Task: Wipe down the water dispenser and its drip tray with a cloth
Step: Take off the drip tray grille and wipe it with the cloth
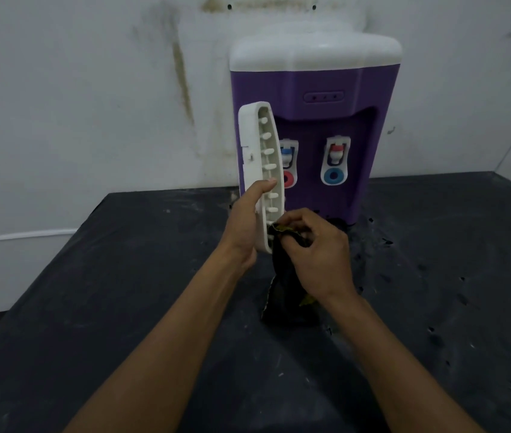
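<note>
A purple water dispenser (316,89) with a white top stands at the back of the table against the wall. It has two taps in its front recess. My left hand (246,220) holds the white drip tray (252,142) upright in front of the dispenser's left side, thumb across its ribbed inner face. My right hand (316,245) grips a dark cloth (282,292) with a yellow edge and presses it against the tray's lower end. The rest of the cloth hangs down to the table.
The table (123,292) is covered with a black sheet marked by pale scuffs and small holes. A stained white wall (91,89) runs behind it. A white cable (20,235) runs along the wall at the left.
</note>
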